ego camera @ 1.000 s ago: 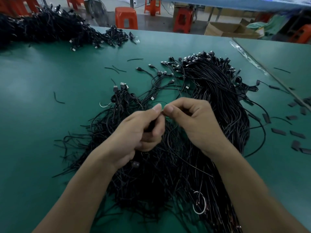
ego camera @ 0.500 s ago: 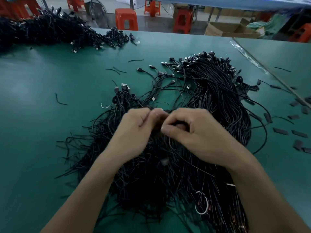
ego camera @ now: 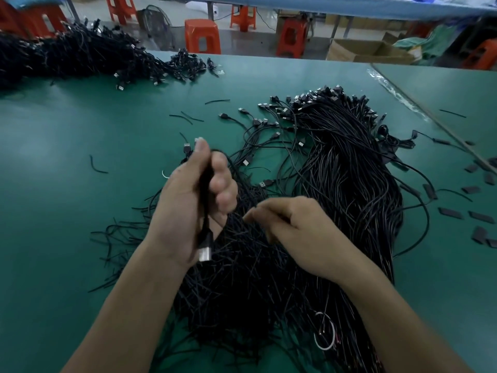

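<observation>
Blk cable (ego camera: 206, 184) w/ silver plug (ego camera: 205, 255), green table (ego camera: 67, 211), orange stools (ego camera: 202, 36).

The left hand (ego camera: 188, 208) stands upright, thumb on top and pointing away from the person, its fingers (ego camera: 223, 184) curled round a black USB cable (ego camera: 205, 239) whose metal plug hangs below the heel of the palm. The right hand (ego camera: 301, 232) sits lower, just beside it, back up, fingers curled under, thumb and forefinger drawn together; whether they pinch anything is blurred. Both bare forearms reach in from the lower edge
</observation>
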Demonstrator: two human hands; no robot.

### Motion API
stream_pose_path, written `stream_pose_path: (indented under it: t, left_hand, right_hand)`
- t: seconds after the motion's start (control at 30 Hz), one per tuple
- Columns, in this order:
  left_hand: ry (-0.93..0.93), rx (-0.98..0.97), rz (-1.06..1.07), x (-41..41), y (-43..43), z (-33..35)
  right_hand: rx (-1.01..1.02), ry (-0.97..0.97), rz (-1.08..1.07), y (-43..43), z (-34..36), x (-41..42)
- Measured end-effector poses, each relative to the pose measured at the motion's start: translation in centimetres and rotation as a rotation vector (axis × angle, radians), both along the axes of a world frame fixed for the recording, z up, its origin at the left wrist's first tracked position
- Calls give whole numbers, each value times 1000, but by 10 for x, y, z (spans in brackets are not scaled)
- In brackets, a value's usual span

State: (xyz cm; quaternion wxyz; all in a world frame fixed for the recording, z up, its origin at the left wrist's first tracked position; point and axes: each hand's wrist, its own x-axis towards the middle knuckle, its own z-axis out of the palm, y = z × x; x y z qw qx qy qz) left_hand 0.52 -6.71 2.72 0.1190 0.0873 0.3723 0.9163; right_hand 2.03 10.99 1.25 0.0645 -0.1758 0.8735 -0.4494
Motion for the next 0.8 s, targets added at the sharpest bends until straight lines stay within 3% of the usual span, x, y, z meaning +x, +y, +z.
stream_pose_path:
  t: [0.07,0.13,0.3,0.4,0.6,0.8]
  left_hand:
    - [34,-15,145,-2,3,-2]
    - [129,-154,215,-3,7,-9]
    - [469,-892,290,2,14,-19]
    - [464,-1151,233,6,18,-19]
    - [314,-855,-15,12,14,-5]
    - [249,-664,-222,12,5,1]
  right_hand:
    - [75,-34,106,-2,3,7]
    - [122,-36,176,-4,9,10]
    - [202,116,179,3,30,5]
    - [114,230,89,11,35,0]
    - [-361,243,34,7,35,-5]
    - [-439,76,92,7,26,-8]
